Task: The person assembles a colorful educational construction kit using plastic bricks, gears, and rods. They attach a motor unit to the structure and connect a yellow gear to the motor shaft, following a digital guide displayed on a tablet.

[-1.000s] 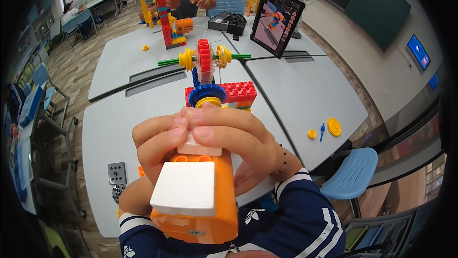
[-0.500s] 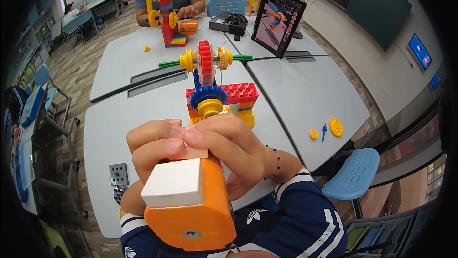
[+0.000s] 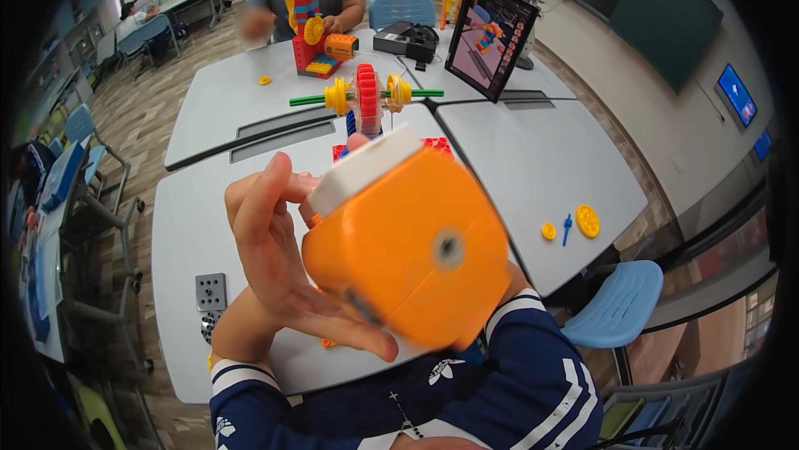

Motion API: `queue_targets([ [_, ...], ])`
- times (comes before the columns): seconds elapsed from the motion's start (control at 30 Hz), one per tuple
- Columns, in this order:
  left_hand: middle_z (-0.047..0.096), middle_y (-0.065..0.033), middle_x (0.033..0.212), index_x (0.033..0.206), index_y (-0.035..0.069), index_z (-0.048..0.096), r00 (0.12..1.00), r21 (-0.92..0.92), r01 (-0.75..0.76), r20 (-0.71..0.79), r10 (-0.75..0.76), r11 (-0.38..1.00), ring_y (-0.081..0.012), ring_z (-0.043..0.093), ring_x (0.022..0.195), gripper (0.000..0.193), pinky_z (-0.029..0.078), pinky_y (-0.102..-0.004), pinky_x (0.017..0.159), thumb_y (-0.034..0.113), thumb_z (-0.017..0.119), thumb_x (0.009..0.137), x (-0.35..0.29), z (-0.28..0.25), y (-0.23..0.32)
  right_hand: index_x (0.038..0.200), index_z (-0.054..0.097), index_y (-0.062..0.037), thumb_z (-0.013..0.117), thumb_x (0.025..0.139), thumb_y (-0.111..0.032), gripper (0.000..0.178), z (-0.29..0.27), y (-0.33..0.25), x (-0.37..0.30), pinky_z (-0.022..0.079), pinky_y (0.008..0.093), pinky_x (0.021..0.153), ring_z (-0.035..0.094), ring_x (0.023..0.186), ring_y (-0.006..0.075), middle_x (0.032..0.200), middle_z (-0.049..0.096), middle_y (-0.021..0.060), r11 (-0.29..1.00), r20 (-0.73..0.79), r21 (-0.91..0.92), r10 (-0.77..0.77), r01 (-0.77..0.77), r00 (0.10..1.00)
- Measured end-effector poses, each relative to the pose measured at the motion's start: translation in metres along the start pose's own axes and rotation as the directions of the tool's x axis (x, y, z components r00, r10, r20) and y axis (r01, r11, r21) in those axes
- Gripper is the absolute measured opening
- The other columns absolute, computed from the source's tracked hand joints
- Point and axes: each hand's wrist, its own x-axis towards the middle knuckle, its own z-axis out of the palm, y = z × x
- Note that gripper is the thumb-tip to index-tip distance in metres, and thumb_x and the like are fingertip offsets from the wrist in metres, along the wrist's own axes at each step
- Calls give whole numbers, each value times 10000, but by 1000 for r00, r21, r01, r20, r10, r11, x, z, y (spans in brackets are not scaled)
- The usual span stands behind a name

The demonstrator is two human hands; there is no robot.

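A rounded orange block point(image 3: 399, 242) with a round socket in its end and a white piece point(image 3: 366, 169) on top is held up, tilted, close in front of me. My right hand, its wrist point(image 3: 518, 278) just showing, grips it from behind; its fingers are mostly hidden. Beside the block, my left hand point(image 3: 279, 259) is open, fingers spread and palm towards it; I cannot tell whether they touch. Beyond stands a brick model with a red gear point(image 3: 366, 94), yellow pulleys point(image 3: 336, 96) and a green axle point(image 3: 306, 101); its lower part is hidden by the block.
Lying at right are a large yellow gear point(image 3: 588, 222), a yellow pulley point(image 3: 548, 232) and a blue pin point(image 3: 568, 229). A grey plate point(image 3: 210, 291) is at left. Farther off stand a tablet point(image 3: 489, 41), a black case point(image 3: 405, 40) and another person's brick model point(image 3: 308, 30). An empty-seated blue chair point(image 3: 617, 304) is at right.
The orange block has risen and turned, its socket end now facing me more. My left hand has left its closed grip at the white piece and spread its fingers. The person opposite has moved a hand.
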Motion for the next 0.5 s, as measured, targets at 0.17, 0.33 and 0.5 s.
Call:
queue_targets([
  [0.17, 456, -115, 1116, 1388, -55, 281, 999, 117, -43, 31, 40, 992, -213, 479, 1019, 1227, 413, -335, 856, 490, 921, 495, 5, -2, -1, 1397, 368, -65, 695, 817, -399, 744, 9, 6, 0, 363, 433, 1069, 425, 1296, 308, 1426, 404, 164, 800, -16, 578, 210, -163, 978],
  [0.33, 413, -78, 1113, 1428, -5, 232, 990, 215, -68, 138, 39, 974, -177, 482, 973, 1276, 405, -329, 806, 381, 963, 456, 12, -5, 7, 1461, 272, -119, 715, 817, -336, 811, 7, -5, 8, 414, 403, 1049, 411, 1314, 268, 1462, 341, 144, 506, -41, 854, 293, -119, 955],
  [0.5, 565, -111, 1130, 1332, -28, 421, 996, 181, -67, 76, 54, 981, -242, 512, 1011, 1006, 411, -342, 828, 291, 921, 519, 14, -2, 12, 1463, 283, -118, 697, 848, -241, 751, 3, -5, 8, 415, 362, 1031, 459, 1252, 233, 1439, 380, 155, 151, 16, 984, 470, -98, 882],
])
